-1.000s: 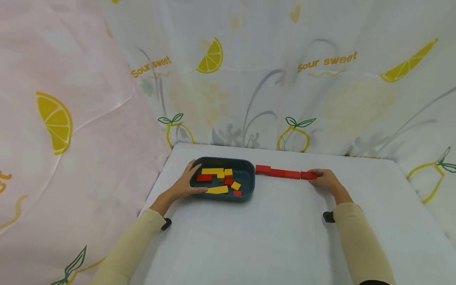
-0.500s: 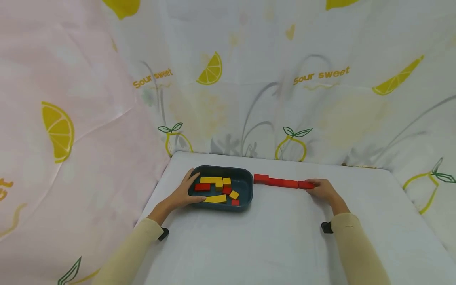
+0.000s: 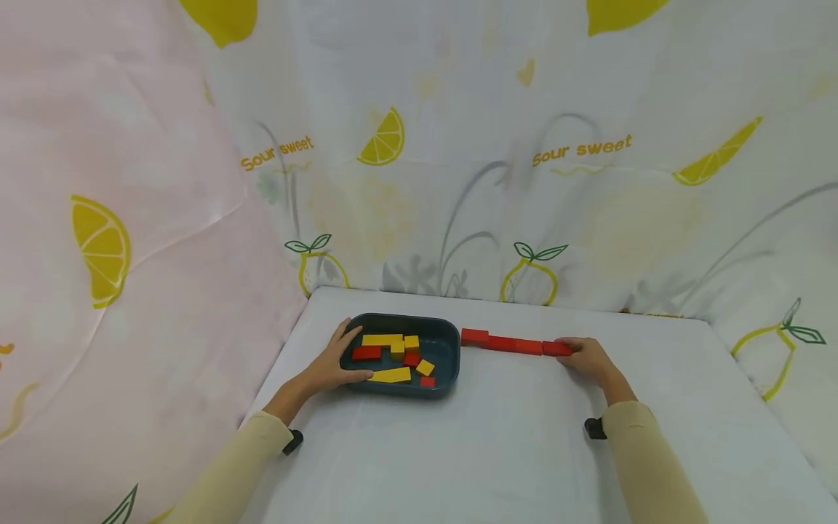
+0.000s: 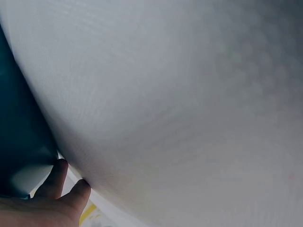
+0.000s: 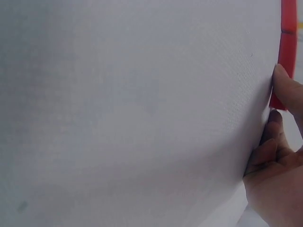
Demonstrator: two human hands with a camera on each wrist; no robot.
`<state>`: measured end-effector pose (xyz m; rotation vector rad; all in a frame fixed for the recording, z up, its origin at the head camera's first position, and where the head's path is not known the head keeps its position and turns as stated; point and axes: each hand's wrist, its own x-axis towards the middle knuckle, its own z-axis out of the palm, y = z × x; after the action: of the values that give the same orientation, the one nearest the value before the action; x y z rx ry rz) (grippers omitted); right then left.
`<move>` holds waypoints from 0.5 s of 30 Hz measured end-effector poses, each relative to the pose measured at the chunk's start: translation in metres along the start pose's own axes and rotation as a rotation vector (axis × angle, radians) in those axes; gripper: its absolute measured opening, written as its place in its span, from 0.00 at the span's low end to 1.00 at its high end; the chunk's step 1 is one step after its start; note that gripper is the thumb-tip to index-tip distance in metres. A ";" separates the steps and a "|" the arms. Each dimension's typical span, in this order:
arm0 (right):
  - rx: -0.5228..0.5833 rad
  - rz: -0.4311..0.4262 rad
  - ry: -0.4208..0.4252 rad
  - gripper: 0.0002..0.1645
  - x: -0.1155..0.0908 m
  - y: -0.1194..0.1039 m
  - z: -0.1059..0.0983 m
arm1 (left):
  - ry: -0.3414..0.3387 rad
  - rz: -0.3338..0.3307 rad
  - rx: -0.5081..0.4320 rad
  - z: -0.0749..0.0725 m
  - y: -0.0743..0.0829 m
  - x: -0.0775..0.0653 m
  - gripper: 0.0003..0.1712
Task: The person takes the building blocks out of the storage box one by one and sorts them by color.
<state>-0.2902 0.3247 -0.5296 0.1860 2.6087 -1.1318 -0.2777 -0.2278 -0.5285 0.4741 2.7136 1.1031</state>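
My left hand point(image 3: 332, 365) spans the left end of a dark blue-green bin point(image 3: 452, 364), fingers at the back rim and thumb over the front rim. Inside lie several yellow and red blocks, among them a long yellow block point(image 3: 391, 375) beside the thumb. To the bin's right, red blocks form a row on the white table: a thicker red block point(image 3: 474, 337), then a longer red stretch point(image 3: 513, 345). At its right end my right hand point(image 3: 587, 359) pinches a short red block point(image 3: 555, 348) lying in line with the row. In the right wrist view, the thumb presses that block's side.
A white cloth covers the table point(image 3: 497, 451). Behind it hangs a curtain point(image 3: 419, 218) printed with lemons, and a pinkish curtain point(image 3: 183, 306) hangs along the left. Dark wrist cameras show at both cuffs.
The head view has tilted up, so the table sits lower in it. Both hands keep their holds, and the bin and red row look the same.
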 end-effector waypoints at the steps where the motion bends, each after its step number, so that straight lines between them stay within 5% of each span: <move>1: 0.005 -0.001 0.006 0.29 -0.001 -0.001 0.001 | 0.006 0.005 -0.004 0.000 0.000 0.000 0.62; 15: -0.009 -0.038 0.014 0.29 -0.005 -0.001 0.005 | 0.008 0.020 -0.021 0.000 0.000 -0.003 0.62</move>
<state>-0.2845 0.3205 -0.5300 0.1435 2.6396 -1.1348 -0.2753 -0.2289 -0.5289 0.4957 2.7071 1.1390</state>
